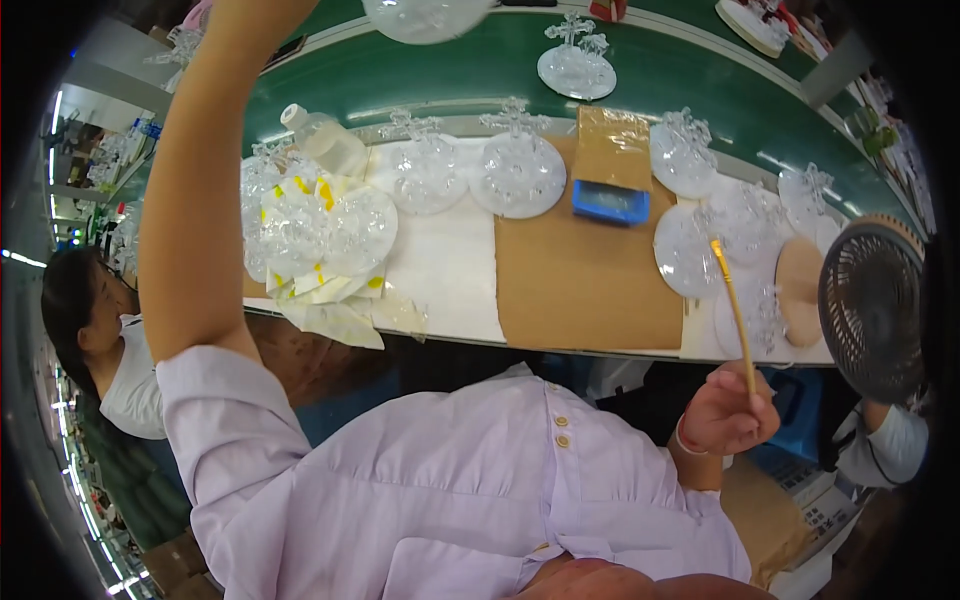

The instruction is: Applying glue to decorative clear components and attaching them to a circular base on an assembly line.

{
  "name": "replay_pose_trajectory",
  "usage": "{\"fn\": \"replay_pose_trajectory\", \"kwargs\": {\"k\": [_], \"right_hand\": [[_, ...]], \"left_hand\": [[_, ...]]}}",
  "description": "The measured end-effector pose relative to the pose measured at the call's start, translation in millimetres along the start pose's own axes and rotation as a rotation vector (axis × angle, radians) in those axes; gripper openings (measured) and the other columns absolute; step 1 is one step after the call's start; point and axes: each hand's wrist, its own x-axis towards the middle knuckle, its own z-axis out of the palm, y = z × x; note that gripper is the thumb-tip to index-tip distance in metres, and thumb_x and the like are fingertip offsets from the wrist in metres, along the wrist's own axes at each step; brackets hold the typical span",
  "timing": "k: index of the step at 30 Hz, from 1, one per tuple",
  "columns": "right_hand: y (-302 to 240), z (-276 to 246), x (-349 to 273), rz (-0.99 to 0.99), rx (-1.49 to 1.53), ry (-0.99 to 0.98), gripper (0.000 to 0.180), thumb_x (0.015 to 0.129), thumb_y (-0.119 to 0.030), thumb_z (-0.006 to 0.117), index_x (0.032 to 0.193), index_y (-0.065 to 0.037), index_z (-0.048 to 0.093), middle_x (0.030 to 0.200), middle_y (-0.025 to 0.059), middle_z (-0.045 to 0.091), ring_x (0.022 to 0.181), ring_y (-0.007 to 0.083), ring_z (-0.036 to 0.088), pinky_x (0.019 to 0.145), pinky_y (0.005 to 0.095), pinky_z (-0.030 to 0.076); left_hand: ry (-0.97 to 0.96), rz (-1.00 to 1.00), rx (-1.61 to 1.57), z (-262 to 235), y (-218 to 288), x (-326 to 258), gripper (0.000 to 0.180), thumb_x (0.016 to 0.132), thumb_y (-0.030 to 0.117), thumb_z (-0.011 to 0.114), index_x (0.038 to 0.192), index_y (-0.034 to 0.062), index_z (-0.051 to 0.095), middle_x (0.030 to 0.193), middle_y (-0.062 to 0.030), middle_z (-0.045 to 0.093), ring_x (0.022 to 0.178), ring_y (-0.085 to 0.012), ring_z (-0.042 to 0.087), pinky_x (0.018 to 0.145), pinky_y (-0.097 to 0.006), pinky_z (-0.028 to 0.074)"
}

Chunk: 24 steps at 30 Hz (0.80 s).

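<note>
Right now, our right hand (725, 412) has its fingers closed on a thin brush (737, 315). The brush is at the near right of the tabletop (450, 265), with its yellow tip up, pointing to the far side. Behind the tip we see a clear round piece (680, 255), but we cannot tell if they touch. Our left arm (197, 200) goes far out on the left. We cannot tell what its fingers do, because that hand is out of sight. In the middle, a blue box (610, 203) sits at the far part of a brown sheet (585, 285). A black fan (870, 305) stands at the right.
</note>
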Motion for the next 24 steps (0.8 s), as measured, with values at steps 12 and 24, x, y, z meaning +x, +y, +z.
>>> {"fn": "replay_pose_trajectory", "kwargs": {"k": [12,24], "right_hand": [[-47,-10,25,-0.211,-0.339,0.029,0.04,0.103,-0.038,0.036,0.112,-0.002,0.052,0.072,0.0174,0.058,0.063,0.0222,0.05,0.062,0.0342,0.041],[26,81,97,-0.076,-0.529,-0.31,0.012,0.095,-0.007,0.051,0.086,-0.001,0.057,0.075,0.0099,0.054,0.069,0.0198,0.051,0.065,0.0307,0.04]], "left_hand": [[-0.552,0.142,0.188,138,81,-169,0.02,0.085,0.016,0.063,0.102,0.0089,0.054,0.077,-0.0116,0.065,0.076,-0.0328,0.065,0.064,-0.042,0.049],[-0.066,-0.204,-0.353,182,49,-232,0.037,0.078,0.014,0.075,0.111,0.0039,0.061,0.102,-0.0121,0.066,0.091,-0.027,0.064,0.079,-0.036,0.05]]}}
